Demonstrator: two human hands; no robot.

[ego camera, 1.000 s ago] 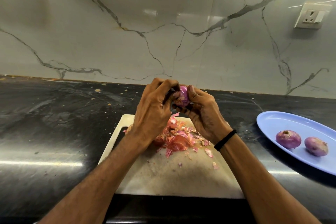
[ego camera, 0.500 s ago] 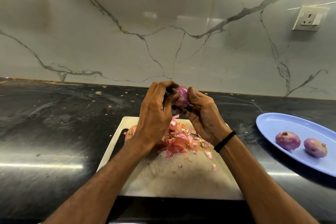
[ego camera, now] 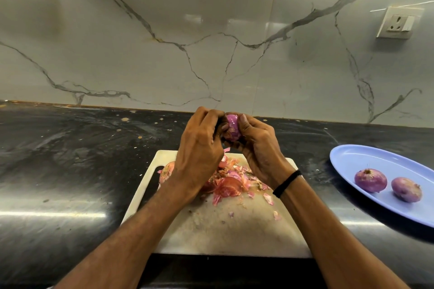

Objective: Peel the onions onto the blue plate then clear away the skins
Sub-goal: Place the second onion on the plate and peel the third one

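At the centre of the frame, two bare hands reach in from the bottom edge and meet above a white rectangular plastic cutting board (ego camera: pixel 234 237). Between them is a small, glossy purple onion (ego camera: pixel 232 126), raised clear of the board. The left hand (ego camera: pixel 199 145) has its fingers curled over the onion's left side and top. The right hand (ego camera: pixel 258 148) cups it from the right and underneath, with the thumb pressed against its upper edge. A thin black band (ego camera: pixel 286 183) circles the right wrist. On the board below the hands lies a loose heap of pink and orange papery onion skins (ego camera: pixel 229 183), with a few flakes scattered toward the lower right of the board. At the board's upper left corner, partly hidden by the left wrist, sits a pale pink onion with its skin on (ego camera: pixel 166 171). At the right edge of the frame, well apart from the board, is an oval light blue plastic plate (ego camera: pixel 352 159) carrying two purple peeled onions, one (ego camera: pixel 370 180) to the left of the other (ego camera: pixel 406 189) and not touching. Board and plate rest on a shiny black stone countertop (ego camera: pixel 70 159) with pale specks. Behind it, a white marble wall with grey veins (ego camera: pixel 164 42) fills the upper half of the frame, with a cream wall socket (ego camera: pixel 398 23) at the upper right.
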